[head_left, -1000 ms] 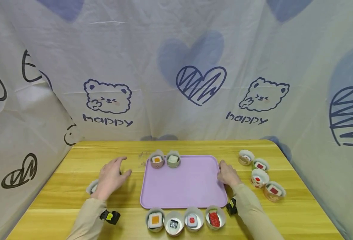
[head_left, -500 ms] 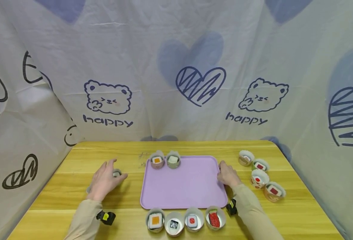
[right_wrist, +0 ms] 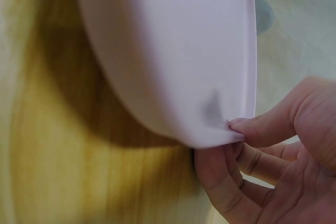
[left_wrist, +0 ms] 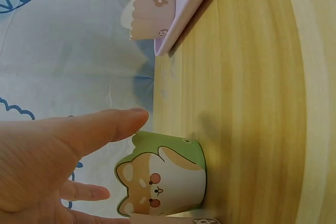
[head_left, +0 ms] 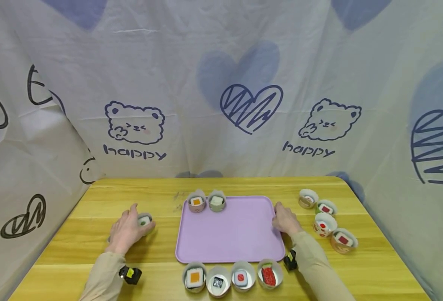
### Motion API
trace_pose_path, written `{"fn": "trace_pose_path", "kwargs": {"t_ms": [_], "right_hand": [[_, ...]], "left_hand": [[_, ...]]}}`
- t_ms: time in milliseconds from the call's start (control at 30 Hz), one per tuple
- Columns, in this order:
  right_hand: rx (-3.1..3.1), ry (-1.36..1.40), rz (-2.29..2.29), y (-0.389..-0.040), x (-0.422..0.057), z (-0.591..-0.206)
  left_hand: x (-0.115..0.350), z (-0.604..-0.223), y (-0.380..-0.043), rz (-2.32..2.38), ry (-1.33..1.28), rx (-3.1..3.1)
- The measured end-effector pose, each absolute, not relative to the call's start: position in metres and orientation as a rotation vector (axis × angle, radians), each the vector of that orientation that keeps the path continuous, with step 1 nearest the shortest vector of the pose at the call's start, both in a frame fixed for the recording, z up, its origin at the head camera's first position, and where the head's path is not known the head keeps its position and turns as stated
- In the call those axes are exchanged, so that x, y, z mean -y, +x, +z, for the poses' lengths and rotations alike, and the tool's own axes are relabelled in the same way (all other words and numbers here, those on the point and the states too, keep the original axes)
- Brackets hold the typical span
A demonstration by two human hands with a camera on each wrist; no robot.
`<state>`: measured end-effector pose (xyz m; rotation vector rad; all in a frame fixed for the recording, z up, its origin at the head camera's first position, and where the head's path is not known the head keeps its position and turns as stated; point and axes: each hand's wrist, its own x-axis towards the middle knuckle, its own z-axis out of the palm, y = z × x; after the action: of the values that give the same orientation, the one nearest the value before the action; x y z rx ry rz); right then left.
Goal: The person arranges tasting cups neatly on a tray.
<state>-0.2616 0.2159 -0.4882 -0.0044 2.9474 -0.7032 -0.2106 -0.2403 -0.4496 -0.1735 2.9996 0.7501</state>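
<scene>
My left hand is over the left of the table, its thumb and fingers spread about a green paper baking cup holding a white sushi-like piece. The left wrist view shows the dog printed on this green cup, with the thumb tip right at its rim. Another paper cup lies partly hidden under the hand. At the right, my right hand pinches the edge of a lilac tray; the right wrist view has the thumb on top of the tray's rim and fingers beneath it.
Two filled cups, one pink and one green, stand at the tray's back left corner. Several cups, including one with a red topping, line its front edge. More cups, one with red patches, stand at the right.
My left hand has moved left and toward me, lowering around the green cup, which shows more between thumb and fingers. My right hand stays at the tray's edge.
</scene>
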Motion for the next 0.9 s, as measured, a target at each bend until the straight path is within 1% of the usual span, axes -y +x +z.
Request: {"fn": "trace_pose_path", "kwargs": {"t_ms": [900], "right_hand": [[-2.945, -0.014, -0.709, -0.2614, -0.2158, -0.487]], "left_hand": [[0.2454, -0.4578, -0.2148, 0.756, -0.125, -2.993]]}}
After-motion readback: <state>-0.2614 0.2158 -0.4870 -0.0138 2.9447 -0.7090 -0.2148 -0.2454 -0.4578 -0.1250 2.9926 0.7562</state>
